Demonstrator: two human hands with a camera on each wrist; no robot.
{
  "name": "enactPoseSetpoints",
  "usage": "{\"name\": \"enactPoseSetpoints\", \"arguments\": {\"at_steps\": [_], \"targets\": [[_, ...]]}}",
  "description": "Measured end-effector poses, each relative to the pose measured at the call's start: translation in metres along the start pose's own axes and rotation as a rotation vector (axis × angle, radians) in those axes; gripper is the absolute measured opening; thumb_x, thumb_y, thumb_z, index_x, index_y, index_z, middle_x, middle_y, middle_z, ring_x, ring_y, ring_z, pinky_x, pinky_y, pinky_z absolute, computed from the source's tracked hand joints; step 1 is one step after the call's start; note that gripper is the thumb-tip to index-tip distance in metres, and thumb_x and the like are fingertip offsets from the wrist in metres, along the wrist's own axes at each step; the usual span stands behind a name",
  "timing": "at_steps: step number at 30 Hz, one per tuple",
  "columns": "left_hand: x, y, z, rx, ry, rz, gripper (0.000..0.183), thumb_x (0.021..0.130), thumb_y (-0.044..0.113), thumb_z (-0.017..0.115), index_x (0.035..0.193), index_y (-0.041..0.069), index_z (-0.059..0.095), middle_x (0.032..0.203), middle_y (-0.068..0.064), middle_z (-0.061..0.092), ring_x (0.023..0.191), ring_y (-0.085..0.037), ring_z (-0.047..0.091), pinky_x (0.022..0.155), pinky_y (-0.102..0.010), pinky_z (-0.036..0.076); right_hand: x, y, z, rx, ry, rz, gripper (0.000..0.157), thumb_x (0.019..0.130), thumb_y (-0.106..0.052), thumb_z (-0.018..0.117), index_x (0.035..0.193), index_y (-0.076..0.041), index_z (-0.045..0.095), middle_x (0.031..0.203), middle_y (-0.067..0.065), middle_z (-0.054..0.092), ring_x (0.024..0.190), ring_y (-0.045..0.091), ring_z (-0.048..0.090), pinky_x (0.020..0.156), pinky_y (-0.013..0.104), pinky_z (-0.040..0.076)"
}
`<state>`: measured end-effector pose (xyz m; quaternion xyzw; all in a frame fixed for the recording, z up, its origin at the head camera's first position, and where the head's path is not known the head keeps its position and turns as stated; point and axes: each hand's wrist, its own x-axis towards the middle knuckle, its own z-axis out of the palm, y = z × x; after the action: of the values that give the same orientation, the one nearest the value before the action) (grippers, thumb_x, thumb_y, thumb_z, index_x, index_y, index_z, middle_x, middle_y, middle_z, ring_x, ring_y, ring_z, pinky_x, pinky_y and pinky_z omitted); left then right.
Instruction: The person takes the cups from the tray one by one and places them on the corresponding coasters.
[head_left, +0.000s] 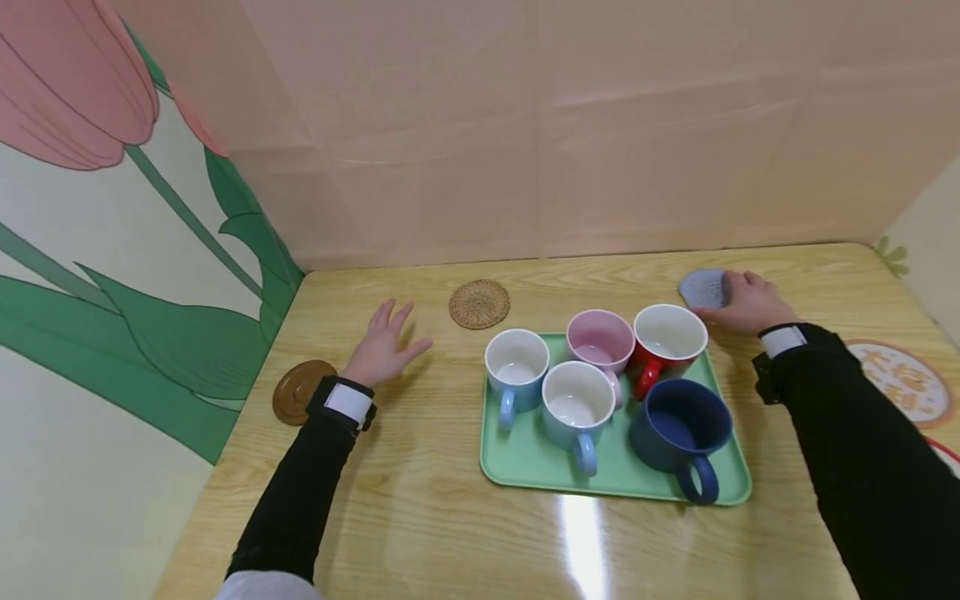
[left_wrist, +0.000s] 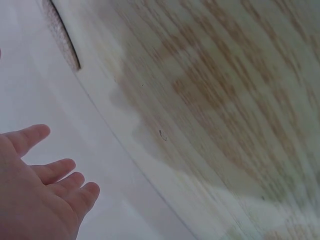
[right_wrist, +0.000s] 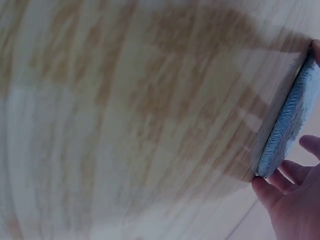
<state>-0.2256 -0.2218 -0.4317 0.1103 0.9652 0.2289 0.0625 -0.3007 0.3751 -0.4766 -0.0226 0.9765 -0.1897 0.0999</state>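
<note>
In the head view, my right hand (head_left: 750,302) is at the far right of the table, holding a round grey-blue coaster (head_left: 702,288) by its edge. The right wrist view shows the coaster's ribbed rim (right_wrist: 287,117) between the thumb at the top and the fingers (right_wrist: 267,192) below. My left hand (head_left: 381,346) hovers over the left part of the table, fingers spread and holding nothing. Between the hands lies a woven brown coaster (head_left: 480,304). A brown wooden coaster (head_left: 292,392) is beside the left wrist.
A green tray (head_left: 517,467) carries two light blue mugs (head_left: 517,362), a pink mug (head_left: 601,340), a red mug (head_left: 666,342) with a white inside and a navy mug (head_left: 678,425). Right of it, a patterned round mat (head_left: 903,379) lies partly behind the right sleeve. A wall stands behind.
</note>
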Motion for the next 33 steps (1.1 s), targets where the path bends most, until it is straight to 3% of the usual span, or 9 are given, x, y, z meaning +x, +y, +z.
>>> {"name": "enactPoseSetpoints", "arguments": {"at_steps": [6,12,16,27,33], "targets": [[-0.004,-0.002,0.0,0.005,0.004,-0.004,0.083,0.102,0.05,0.057,0.161,0.005,0.022,0.166,-0.028,0.006,0.154,-0.045,0.004,0.115,-0.063,0.029,0.005,0.0,0.003,-0.026,0.01,-0.017,0.113,0.089,-0.071,0.06,0.149,0.017,0.024,0.145,0.05,0.02,0.128,0.069,0.022,0.103,0.08,0.025],[-0.006,0.001,-0.001,-0.002,-0.005,-0.002,0.082,0.102,0.049,0.058,0.161,0.005,0.023,0.167,-0.027,0.005,0.154,-0.044,0.004,0.117,-0.062,0.026,0.011,-0.017,0.0,-0.075,-0.025,-0.114,0.091,0.092,-0.046,0.069,0.144,0.018,0.03,0.14,0.052,0.028,0.128,0.068,0.026,0.104,0.077,0.027],[-0.008,0.002,0.0,-0.002,-0.008,-0.007,0.082,0.102,0.051,0.057,0.161,0.005,0.023,0.167,-0.026,0.005,0.154,-0.043,0.004,0.117,-0.062,0.026,0.01,-0.035,-0.003,-0.084,-0.048,-0.169,0.082,0.088,-0.028,0.071,0.14,0.021,0.032,0.138,0.053,0.029,0.127,0.068,0.028,0.104,0.075,0.029],[-0.012,-0.002,0.006,-0.007,-0.023,-0.04,0.082,0.101,0.053,0.057,0.162,0.009,0.023,0.168,-0.024,0.005,0.155,-0.04,0.002,0.117,-0.062,0.026,0.008,-0.071,0.003,-0.057,-0.043,-0.377,0.063,0.086,-0.008,0.066,0.135,0.021,0.04,0.134,0.053,0.035,0.122,0.071,0.036,0.1,0.077,0.033],[-0.013,-0.004,0.009,-0.011,-0.027,-0.042,0.083,0.101,0.055,0.056,0.162,0.009,0.023,0.168,-0.022,0.004,0.155,-0.039,0.003,0.118,-0.061,0.026,0.012,-0.08,0.007,-0.056,-0.091,-0.404,0.052,0.091,-0.001,0.058,0.136,0.02,0.041,0.137,0.052,0.032,0.123,0.072,0.035,0.102,0.078,0.032]]}}
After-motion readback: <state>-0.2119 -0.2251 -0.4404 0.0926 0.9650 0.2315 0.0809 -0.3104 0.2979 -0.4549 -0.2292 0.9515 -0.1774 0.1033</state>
